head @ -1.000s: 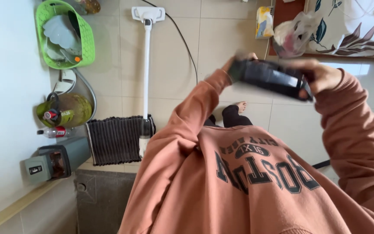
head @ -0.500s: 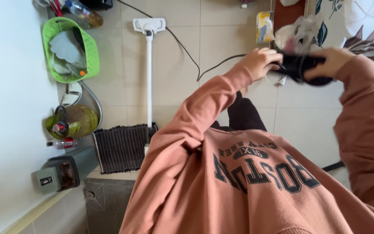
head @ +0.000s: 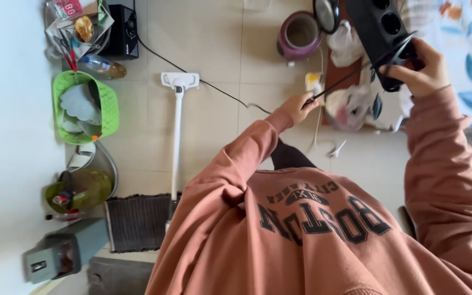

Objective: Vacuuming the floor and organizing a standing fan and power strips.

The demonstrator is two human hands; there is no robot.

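My right hand [head: 417, 68] is raised at the upper right and grips a black box-shaped device [head: 381, 24] with round openings on its face. A thin black cord [head: 356, 74] runs from the device down to my left hand [head: 297, 106], which pinches its end between the fingertips. The cord is drawn taut between the two hands. Both arms are in salmon-coloured sweatshirt sleeves [head: 236, 164] over a tiled floor.
A white floor mop [head: 176, 125] lies on the tiles with a black wire [head: 214, 87] trailing past its head. A green basket [head: 83, 106], a purple pot [head: 300, 35], a plastic bag [head: 350, 106], a dark ribbed mat [head: 137, 221] and a floral cloth [head: 465, 60] are around.
Both hands were together on the black device. Now my left hand has come away down and left with the cord, and my right hand holds the device alone, higher up.
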